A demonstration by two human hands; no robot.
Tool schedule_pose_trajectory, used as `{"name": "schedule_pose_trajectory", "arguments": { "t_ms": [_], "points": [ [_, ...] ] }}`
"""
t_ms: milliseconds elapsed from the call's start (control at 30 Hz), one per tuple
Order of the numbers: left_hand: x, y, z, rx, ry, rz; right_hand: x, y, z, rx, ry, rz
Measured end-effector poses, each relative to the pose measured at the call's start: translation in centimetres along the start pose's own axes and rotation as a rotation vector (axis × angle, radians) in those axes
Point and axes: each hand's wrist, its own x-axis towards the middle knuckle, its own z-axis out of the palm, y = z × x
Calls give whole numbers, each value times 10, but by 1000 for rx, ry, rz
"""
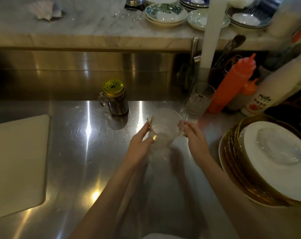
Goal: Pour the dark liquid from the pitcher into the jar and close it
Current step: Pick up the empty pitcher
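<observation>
Both hands, left [140, 142] and right [195, 136], grip one clear, empty-looking pitcher [164, 128] over the steel counter [73, 152]. One jar [115, 99] of dark liquid sits behind it with its gold lid [113, 87] on, near two orange squeeze bottles [232, 81].

The pitcher [164, 130] stands on the table [87, 152] between the fingers [145, 129] of the left hand [139, 147] and those of the right hand [193, 138]. Behind the fingers and to their left stands the jar [116, 99] with its lid [113, 87] on. A glass [199, 99] stands just behind the right fingers, with squeeze bottles [232, 81] beside it. A stack of plates [270, 161] sits right of the fingers. A board [16, 163] lies far left. Bowls [166, 13] sit on the shelf [87, 30] behind.
</observation>
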Motion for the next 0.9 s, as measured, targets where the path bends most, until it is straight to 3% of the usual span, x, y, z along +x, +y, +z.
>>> {"name": "schedule_pose_trajectory", "arguments": {
  "t_ms": [433,900],
  "points": [
    [82,30,-33,-133,122,-13,94,-27,66,-23,-123,14],
    [109,24,-38,-125,158,-94,117,-19,73,-119,-70,44]
  ]
}}
